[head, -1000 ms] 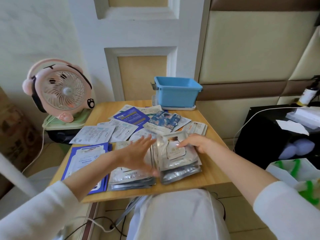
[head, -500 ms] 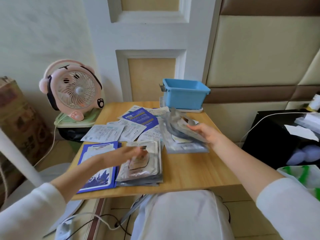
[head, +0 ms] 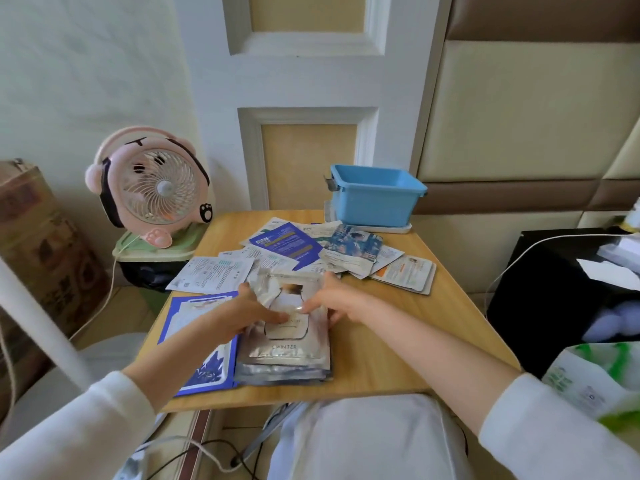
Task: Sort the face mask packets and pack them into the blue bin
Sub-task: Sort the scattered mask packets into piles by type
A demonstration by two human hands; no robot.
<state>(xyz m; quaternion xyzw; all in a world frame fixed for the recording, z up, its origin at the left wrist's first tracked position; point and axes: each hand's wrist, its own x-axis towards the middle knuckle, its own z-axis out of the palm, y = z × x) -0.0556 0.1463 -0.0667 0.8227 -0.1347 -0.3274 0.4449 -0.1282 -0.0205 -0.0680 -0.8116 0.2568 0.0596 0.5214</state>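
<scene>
Nearest on the desk [head: 398, 362] lies the stack of silver packets [head: 287, 355], squared up at the near edge, probably so one kind travels together. The left hand [head: 249, 315] and the right hand [head: 337, 303] rest on its far half, one at each side. Each grip is spread flat, fingers pressing the top packet and pinching nothing. That looks like evening the pile before a lift. Touching the stack's left side lies a blue-bordered packet [head: 194, 341], flat. Farther off, the unsorted packets [head: 311, 251] lie scattered and overlapping, directly between the stack and the blue bin [head: 375, 202] at the far edge. I cannot see into the bin. A pink fan [head: 152, 188] stands off the desk, far left.
</scene>
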